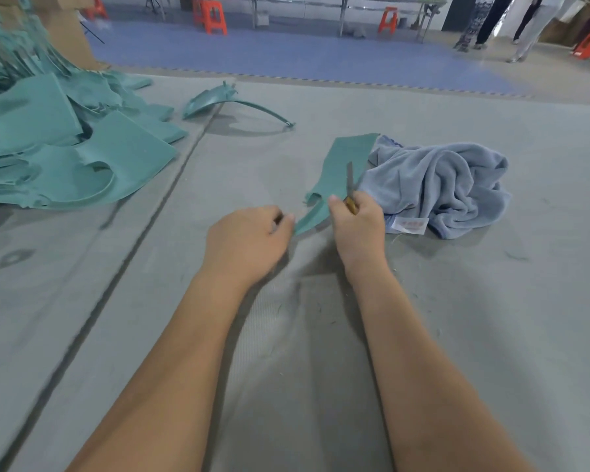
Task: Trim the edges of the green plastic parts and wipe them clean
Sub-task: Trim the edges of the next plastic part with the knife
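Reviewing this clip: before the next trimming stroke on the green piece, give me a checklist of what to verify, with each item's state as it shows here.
1. Left hand pinches the near tip of the green piece: ok.
2. Right hand grips the knife, blade pointing away from the person: ok.
3. Left fingers out of the blade's line: ok, they sit at the near tip, apart from the blade.
4. Blade touching the piece's edge: cannot tell, the blade overlaps the piece in this view.
5. Towel at hand for wiping: ok, it lies right beside the piece.
6. Piece flat on the mat: cannot tell.
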A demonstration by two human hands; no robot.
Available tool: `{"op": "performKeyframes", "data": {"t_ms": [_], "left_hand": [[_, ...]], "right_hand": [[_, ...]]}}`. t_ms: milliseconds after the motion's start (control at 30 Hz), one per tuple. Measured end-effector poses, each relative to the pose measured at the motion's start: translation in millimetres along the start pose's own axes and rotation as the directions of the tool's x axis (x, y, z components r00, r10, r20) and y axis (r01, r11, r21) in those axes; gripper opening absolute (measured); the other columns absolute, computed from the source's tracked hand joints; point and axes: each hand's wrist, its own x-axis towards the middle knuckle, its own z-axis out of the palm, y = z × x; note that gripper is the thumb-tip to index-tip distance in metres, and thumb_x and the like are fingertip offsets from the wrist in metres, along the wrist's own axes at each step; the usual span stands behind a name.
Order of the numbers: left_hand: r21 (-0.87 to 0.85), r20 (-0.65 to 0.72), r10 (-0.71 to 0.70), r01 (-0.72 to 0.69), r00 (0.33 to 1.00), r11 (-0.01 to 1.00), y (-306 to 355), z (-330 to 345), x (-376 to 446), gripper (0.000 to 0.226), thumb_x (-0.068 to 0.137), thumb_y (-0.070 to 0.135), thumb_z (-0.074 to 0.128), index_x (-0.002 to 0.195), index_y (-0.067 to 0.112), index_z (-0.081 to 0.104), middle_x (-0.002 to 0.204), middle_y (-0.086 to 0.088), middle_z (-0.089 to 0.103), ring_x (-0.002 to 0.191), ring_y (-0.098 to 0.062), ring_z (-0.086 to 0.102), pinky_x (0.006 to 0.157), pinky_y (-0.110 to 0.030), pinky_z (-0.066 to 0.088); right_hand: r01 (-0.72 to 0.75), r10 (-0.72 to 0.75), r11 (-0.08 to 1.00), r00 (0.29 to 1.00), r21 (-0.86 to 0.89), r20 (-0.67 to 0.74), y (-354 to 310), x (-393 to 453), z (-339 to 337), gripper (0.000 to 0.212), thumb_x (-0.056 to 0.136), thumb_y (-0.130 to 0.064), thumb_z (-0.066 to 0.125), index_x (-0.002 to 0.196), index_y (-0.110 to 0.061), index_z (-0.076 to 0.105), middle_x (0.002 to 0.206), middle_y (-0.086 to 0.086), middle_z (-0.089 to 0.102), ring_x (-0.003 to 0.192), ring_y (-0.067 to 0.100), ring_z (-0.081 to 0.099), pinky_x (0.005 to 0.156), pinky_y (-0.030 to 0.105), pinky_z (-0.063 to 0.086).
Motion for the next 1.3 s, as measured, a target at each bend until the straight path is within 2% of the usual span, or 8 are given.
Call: {"op": "performKeyframes", "data": {"t_ms": [133,233,467,633,833,1033,1167,1300], "left_hand": [[-0.068,0.158,-0.049,0.060,0.986,0.996,-13.1,-0.2,0.7,0.053,0.096,0.049,0.041,0.061,0.010,0.050,0.052,0.000,0.050,0.054,-0.020,0.049,0.048,-0.028,0.026],[-0.192,0.121,-0.098,0.121,0.988,0.974,-12.9,4.3,0.1,0.054,0.096,0.047,0.044,0.056,0.010,0.042,0.047,0.000,0.039,0.048,-0.020,0.040,0.049,-0.029,0.024],[-0.452,-0.114,-0.275,0.197,0.955,0.870,-15.6,5.0,1.3,0.056,0.098,0.039,0.048,0.052,0.015,0.027,0.045,0.002,0.027,0.045,-0.019,0.028,0.050,-0.034,0.021],[-0.485,-0.155,-0.307,0.198,0.939,0.852,-18.6,6.2,2.3,0.054,0.100,0.037,0.045,0.054,0.018,0.025,0.047,0.005,0.026,0.045,-0.015,0.026,0.048,-0.032,0.018],[-0.506,-0.055,-0.279,0.214,0.959,0.836,-16.9,13.2,6.2,0.053,0.100,0.039,0.045,0.053,0.016,0.032,0.048,0.003,0.031,0.047,-0.017,0.030,0.051,-0.033,0.022],[-0.502,-0.022,-0.326,0.272,0.945,0.821,-17.8,15.6,9.1,0.054,0.099,0.040,0.044,0.052,0.015,0.032,0.048,0.002,0.032,0.048,-0.019,0.032,0.053,-0.033,0.024],[-0.520,-0.024,-0.334,0.274,0.942,0.809,-20.6,16.4,11.3,0.051,0.099,0.040,0.042,0.056,0.016,0.036,0.052,-0.002,0.036,0.051,-0.021,0.034,0.055,-0.033,0.027],[-0.488,-0.017,-0.368,0.314,0.930,0.814,-19.4,18.1,13.2,0.050,0.099,0.044,0.039,0.057,0.017,0.037,0.055,-0.001,0.041,0.052,-0.020,0.037,0.055,-0.033,0.028]], "right_hand": [[-0.120,0.123,0.979,0.992,0.165,-0.002,-2.5,5.5,-9.1,0.019,0.090,-0.030,0.061,0.081,-0.017,0.050,0.069,-0.007,0.046,0.058,0.005,0.040,0.058,0.021,0.037],[-0.252,0.241,0.873,0.967,0.418,0.079,-6.2,7.2,-7.9,0.030,0.090,-0.050,0.048,0.095,-0.022,0.056,0.063,-0.010,0.042,0.052,0.006,0.033,0.049,0.019,0.032],[-0.231,0.241,0.811,0.969,0.538,0.053,-9.2,1.9,-2.8,0.016,0.097,-0.014,0.054,0.084,-0.017,0.063,0.064,-0.004,0.042,0.054,0.009,0.035,0.053,0.020,0.032],[-0.193,0.124,0.877,0.976,0.440,0.181,-11.7,-5.2,-6.0,0.010,0.097,-0.021,0.058,0.089,-0.015,0.061,0.065,0.005,0.066,0.045,0.014,0.048,0.047,0.022,0.037],[-0.306,0.160,0.877,0.912,0.369,0.376,-10.3,-10.7,14.4,0.050,0.102,-0.045,0.037,0.080,-0.018,0.073,0.047,-0.006,0.041,0.039,0.003,0.031,0.037,0.014,0.023],[-0.281,0.193,0.944,0.895,0.174,0.402,-3.2,-5.1,16.2,0.073,0.101,-0.058,0.023,0.069,-0.019,0.076,0.049,-0.005,0.034,0.040,0.006,0.025,0.040,0.016,0.024],[-0.232,0.134,0.953,0.900,0.195,0.414,-2.9,-8.3,13.0,0.059,0.101,-0.046,0.041,0.057,-0.018,0.069,0.050,-0.007,0.028,0.042,0.006,0.021,0.041,0.016,0.020],[-0.145,0.082,0.978,0.928,0.148,0.363,-4.0,-12.5,17.1,0.047,0.100,-0.038,0.050,0.057,-0.019,0.052,0.047,-0.017,0.042,0.045,0.003,0.028,0.045,0.014,0.024]]}}
